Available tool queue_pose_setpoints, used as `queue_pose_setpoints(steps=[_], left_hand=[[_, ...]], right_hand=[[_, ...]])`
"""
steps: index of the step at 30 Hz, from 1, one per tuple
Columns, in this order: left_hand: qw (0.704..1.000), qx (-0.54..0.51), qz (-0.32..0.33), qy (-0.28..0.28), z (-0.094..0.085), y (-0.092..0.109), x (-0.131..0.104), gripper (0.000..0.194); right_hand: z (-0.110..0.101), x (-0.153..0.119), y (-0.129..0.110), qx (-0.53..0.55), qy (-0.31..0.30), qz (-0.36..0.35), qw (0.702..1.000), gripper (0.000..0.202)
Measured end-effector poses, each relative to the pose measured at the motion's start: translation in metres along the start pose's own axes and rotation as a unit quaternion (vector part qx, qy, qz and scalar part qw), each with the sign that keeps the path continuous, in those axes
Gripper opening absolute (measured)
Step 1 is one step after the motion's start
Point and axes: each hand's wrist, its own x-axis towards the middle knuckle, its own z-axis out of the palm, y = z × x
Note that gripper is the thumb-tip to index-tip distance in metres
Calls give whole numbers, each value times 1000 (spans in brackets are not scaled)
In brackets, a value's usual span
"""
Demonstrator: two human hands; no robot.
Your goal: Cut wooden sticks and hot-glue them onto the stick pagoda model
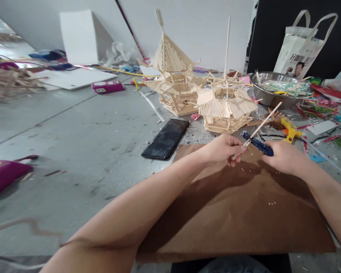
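Some wooden sticks (266, 120), blue pliers (260, 145).
Left hand (226, 148) pinches the sticks; right hand (282, 154) closed round the pliers, above brown board (244, 223).

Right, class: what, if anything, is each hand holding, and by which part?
The left hand holds a wooden stick near its lower end; the right hand holds the blue cutter by its handle end.

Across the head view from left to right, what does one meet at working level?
Near purple device, farther purple device, black phone, left hand, blue hand tool, yellow glue gun.
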Motion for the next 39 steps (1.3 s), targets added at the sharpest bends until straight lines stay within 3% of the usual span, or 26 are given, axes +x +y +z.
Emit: queue_pose_setpoints(steps=[10,16,18,21,24,27,29,34,39], left_hand=[[999,44,2,3,1,-1,1,17],[984,169,24,49,9,2,0,15],[959,264,46,96,14,1,-1,11],[896,414,68,147,19,-3,0,12],[853,499,42,149,19,-8,1,20],[830,541,3,139,16,-11,3,27],[827,547,4,130,13,-12,4,29],[838,501,124,180,12,-14,5,40],[855,471,59,210,17,-17,6,22]], right_hand=[[6,2,-3,-25,-2,19,999,38],[10,5,0,-14,-9,23,1000,36],[11,7,2,-8,-9,24,1000,34],[12,9,2,6,-8,20,1000,34],[12,10,2,16,-7,29,999,33],[12,12,3,19,-2,36,999,32],[13,13,5,21,2,39,999,32],[18,15,8,14,8,38,999,37],[19,13,2,9,-7,27,1000,35]])
